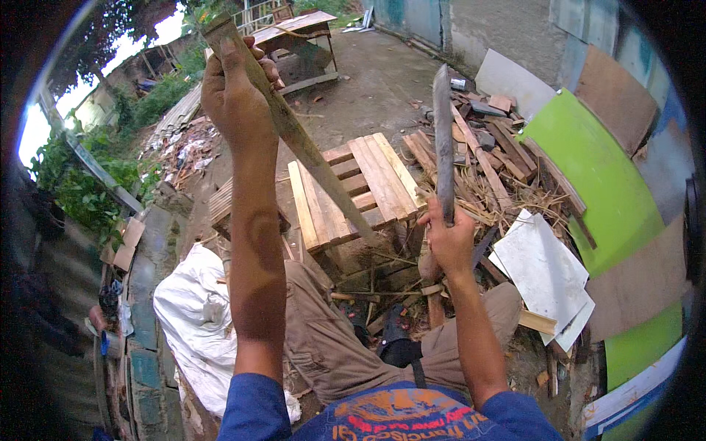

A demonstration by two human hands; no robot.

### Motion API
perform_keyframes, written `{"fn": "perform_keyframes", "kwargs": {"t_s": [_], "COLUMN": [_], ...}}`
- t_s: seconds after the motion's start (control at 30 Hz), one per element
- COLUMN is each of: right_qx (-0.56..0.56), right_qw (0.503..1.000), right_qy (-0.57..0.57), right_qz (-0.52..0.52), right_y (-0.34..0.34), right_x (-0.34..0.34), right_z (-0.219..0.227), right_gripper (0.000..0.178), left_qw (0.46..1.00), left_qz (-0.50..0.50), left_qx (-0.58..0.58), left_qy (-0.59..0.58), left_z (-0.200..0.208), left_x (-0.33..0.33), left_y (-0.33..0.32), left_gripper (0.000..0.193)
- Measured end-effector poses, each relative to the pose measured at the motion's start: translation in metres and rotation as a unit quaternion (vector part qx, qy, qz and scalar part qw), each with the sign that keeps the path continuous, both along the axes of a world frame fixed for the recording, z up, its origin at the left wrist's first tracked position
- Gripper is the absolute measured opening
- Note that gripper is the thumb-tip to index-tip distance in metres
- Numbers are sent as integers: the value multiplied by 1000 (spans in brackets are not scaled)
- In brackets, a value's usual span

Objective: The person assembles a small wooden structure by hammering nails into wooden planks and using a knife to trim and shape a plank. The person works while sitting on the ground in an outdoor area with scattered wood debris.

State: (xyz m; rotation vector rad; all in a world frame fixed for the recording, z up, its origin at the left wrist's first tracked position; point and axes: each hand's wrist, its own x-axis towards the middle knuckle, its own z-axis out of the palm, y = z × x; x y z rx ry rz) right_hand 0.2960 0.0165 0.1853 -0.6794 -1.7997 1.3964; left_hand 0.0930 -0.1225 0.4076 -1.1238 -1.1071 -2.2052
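My left hand (239,95), raised at the upper left, is closed around the upper part of a long bamboo piece (312,158). The bamboo slants down to the right, its lower end in front of a small slatted wooden bench (316,213). In my right hand (450,239) is a machete (443,132), gripped near where the dark blade meets the wooden handle. Its blade points up and away from me, apart from the bamboo. Below the bench, between my legs, bamboo sticks and shavings lie on the ground.
A scrap wood pile (507,147) lies right of the bench, with white sheets (548,272) nearer me. Green panels (588,169) lean along the right side. A white cloth sack (191,309) is at my left. A wooden table (298,26) stands farther back.
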Motion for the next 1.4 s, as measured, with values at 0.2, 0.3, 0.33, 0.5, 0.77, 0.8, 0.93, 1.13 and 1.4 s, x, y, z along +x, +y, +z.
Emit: {"fn": "perform_keyframes", "kwargs": {"t_s": [0.2, 0.3, 0.33, 0.5, 0.77, 0.8, 0.93, 1.13, 1.4], "right_qx": [15, 74, 100, 154, 255, 257, 170, 153, 110], "right_qw": [999, 995, 992, 980, 959, 959, 970, 949, 957], "right_qy": [16, 22, 28, 74, 80, 51, -95, -248, -243], "right_qz": [49, 64, 69, 99, 99, 108, 146, 121, 116], "right_y": [-42, -57, -64, -78, -83, -84, -77, -67, -57], "right_x": [0, -8, -12, -33, -72, -75, -73, -51, -44], "right_z": [-9, -9, -4, 51, 98, 86, -2, -124, -155], "right_gripper": [24, 24, 24, 24, 23, 22, 20, 21, 23], "left_qw": [996, 992, 991, 991, 995, 994, 990, 988, 986], "left_qz": [80, 114, 121, 125, 88, 103, 138, 144, 163], "left_qx": [-32, -36, -35, -55, -19, -10, 12, 19, -14], "left_qy": [20, 38, 40, 11, -34, -29, -32, -54, -15], "left_z": [-30, -41, -42, -40, -48, -49, -54, -53, -58], "left_x": [-8, -5, -5, 6, 24, 21, 14, 31, 26], "left_y": [21, 22, 21, 21, 12, 9, -5, -1, 0], "left_gripper": [28, 25, 25, 25, 29, 29, 31, 29, 37]}}
